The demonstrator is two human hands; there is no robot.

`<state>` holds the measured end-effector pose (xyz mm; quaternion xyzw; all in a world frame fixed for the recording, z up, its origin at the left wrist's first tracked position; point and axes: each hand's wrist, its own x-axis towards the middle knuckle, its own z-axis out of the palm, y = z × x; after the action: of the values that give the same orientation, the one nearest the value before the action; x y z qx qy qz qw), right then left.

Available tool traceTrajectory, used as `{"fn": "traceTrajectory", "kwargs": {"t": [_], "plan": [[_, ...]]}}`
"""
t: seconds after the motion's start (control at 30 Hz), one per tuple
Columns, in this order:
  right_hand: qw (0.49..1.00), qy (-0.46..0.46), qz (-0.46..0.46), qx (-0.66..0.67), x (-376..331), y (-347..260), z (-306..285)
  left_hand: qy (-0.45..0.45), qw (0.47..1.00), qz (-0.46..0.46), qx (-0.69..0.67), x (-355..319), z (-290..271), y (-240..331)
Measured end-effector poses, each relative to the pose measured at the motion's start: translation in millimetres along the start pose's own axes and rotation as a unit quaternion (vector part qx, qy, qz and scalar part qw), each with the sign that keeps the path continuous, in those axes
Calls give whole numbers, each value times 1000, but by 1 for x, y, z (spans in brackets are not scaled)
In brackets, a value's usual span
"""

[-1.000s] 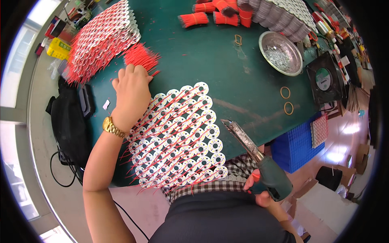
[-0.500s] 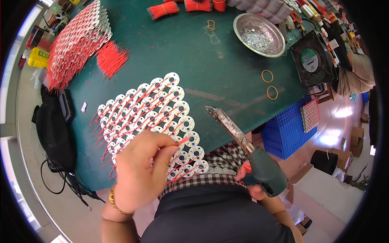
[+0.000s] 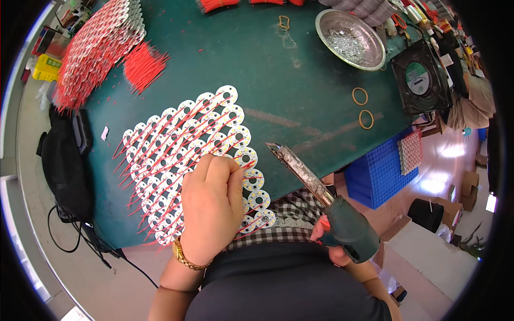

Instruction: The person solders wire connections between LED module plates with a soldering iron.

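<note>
A panel of round white LED boards (image 3: 235, 114) lies on the green work table, joined in rows, with thin red wires (image 3: 176, 135) slanting across it. Over its right-hand part is my left hand (image 3: 211, 200), thumb and fingers pinched on a red wire whose end barely shows at the fingertips. The hand hides the boards beneath it. My right hand (image 3: 329, 241) grips the dark green handle of a soldering gun (image 3: 350, 227) at the table's near edge. Its worn metal barrel points up and left, and the tip stands apart from the panel.
At the far left rises a stack of wired board panels (image 3: 99, 51), beside a loose bundle of red wires (image 3: 144, 67). A metal bowl of silvery bits (image 3: 350, 40), two rubber bands (image 3: 366, 119) and a black fan (image 3: 420, 77) sit right. A blue crate (image 3: 383, 171) stands below.
My left hand has moved up and right across the panel, to boards in a farther row. The soldering gun has barely shifted. The whole view has tilted slightly.
</note>
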<state>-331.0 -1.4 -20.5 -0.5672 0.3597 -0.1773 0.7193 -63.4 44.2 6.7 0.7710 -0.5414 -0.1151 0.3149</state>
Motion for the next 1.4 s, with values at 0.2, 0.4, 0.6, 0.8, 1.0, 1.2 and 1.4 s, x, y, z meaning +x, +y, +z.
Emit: {"fn": "traceTrajectory", "kwargs": {"t": [0.2, 0.4, 0.6, 0.8, 1.0, 1.2, 1.4], "plan": [[998, 9, -1, -62, 1, -2, 0, -14, 999, 33, 15, -1, -4, -4], [986, -50, -148, -54, 6, 2, -4, -39, 998, 47, 12, 2, -6, -5], [990, -29, -59, -126, 3, -13, -2, -53, 996, 56, 51, -1, -6, -4], [990, -23, -127, -64, 1, 0, -5, -51, 991, 51, 111, -1, -7, 4], [989, -34, -128, -68, 4, 2, -4, 11, 998, -22, -52, 2, -9, 4], [990, -107, 52, -70, -5, -17, -9, 15, 997, -59, -50, 3, -2, -1], [998, -55, 26, 28, -12, 1, -6, 24, 997, -48, -62, 2, 0, -6]]}}
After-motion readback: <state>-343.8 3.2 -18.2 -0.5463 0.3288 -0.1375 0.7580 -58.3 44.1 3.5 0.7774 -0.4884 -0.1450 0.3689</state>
